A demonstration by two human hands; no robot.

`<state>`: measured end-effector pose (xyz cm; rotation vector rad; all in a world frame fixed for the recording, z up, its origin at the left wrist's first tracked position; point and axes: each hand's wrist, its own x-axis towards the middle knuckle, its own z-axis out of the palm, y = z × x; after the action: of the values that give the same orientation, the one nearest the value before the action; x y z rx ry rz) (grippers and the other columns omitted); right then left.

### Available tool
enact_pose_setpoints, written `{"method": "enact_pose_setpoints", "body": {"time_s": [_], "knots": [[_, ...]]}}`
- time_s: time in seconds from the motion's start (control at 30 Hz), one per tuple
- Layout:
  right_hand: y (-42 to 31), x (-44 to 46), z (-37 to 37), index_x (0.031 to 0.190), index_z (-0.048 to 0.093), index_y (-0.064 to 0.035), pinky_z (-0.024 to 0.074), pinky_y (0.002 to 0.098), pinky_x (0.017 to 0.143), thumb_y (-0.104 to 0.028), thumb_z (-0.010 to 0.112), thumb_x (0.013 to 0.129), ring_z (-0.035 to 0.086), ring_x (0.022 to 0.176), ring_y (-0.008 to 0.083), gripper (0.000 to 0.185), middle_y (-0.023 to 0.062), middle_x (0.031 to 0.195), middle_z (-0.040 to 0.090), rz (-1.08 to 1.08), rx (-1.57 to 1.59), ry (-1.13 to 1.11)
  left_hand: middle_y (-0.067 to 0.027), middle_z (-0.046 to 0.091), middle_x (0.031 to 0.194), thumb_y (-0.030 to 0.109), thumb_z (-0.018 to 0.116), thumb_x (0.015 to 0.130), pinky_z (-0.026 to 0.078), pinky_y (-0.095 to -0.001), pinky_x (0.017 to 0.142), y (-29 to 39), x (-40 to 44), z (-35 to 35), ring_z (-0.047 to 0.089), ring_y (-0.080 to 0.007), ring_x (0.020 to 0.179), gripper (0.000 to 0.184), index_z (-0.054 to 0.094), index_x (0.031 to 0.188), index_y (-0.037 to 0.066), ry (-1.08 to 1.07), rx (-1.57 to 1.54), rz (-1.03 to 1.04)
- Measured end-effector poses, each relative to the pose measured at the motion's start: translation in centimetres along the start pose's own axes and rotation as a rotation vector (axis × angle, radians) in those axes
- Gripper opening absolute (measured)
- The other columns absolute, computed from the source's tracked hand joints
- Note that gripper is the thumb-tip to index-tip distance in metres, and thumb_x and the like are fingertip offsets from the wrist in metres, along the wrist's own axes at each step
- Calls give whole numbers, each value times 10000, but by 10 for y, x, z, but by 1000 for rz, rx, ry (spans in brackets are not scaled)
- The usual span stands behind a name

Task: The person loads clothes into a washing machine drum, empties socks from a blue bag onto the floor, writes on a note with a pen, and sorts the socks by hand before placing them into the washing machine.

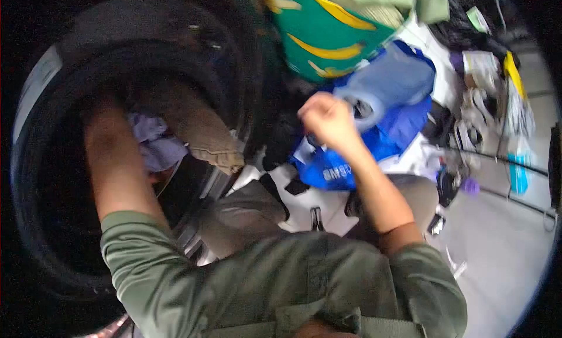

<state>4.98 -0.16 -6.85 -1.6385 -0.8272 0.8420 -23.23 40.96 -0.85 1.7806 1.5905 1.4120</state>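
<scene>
Where the drum [149,31] opens, clothes [159,143] lie inside.

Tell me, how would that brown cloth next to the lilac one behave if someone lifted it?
The brown cloth would probably flop and sag, since its near end shows creases. It seems unlikely to roll, as it lies in a long strip. It probably wouldn't break, because it looks like fabric.

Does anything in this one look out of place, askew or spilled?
Two mildly untidy spots: the tan cloth lies across the lip of the dark round opening rather than fully inside, and pale green cloth droops over the edge of the green banana-print container. No damage is discernible.
</scene>
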Motion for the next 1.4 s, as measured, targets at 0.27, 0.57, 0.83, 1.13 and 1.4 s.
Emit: {"method": "enact_pose_setpoints", "body": {"time_s": [0.27,0.57,0.83,1.13,1.4], "knots": [[141,-14,-101,920,661,-125,232,567,963,-223,502,767,604,919,282,241,118,937,646,141,-1516,-472,-93,601,908,70,584,799,458,-316,757,104,-148,-2,566,-204,817,148,554,911,-21,305,-73,598],[143,-104,-113,1023,641,-109,369,563,807,-246,505,801,596,941,269,294,75,1045,625,551,-1675,-909,-195,292,1353,144,685,641,394,-399,916,157,-414,28,457,-364,1105,255,663,895,136,-845,192,735],[108,-114,-130,972,645,-92,475,406,715,-243,516,757,637,776,238,293,75,852,666,701,-1277,-1138,-204,251,1375,-84,522,632,506,-408,678,104,-409,26,585,-364,848,765,214,1326,11,-1291,679,462],[107,20,-179,882,632,-46,476,379,699,-314,656,700,611,763,320,325,147,763,623,-24,-515,305,-97,119,1439,-58,667,522,518,-379,718,103,-388,24,511,-332,1007,976,151,1345,33,-1408,714,437],[159,49,-289,1184,486,-105,458,383,816,-357,730,598,583,945,301,683,170,1043,597,277,-936,238,-120,171,1422,100,771,530,482,-401,825,63,-391,29,501,-340,1056,924,275,1310,90,-1417,914,384]]}}
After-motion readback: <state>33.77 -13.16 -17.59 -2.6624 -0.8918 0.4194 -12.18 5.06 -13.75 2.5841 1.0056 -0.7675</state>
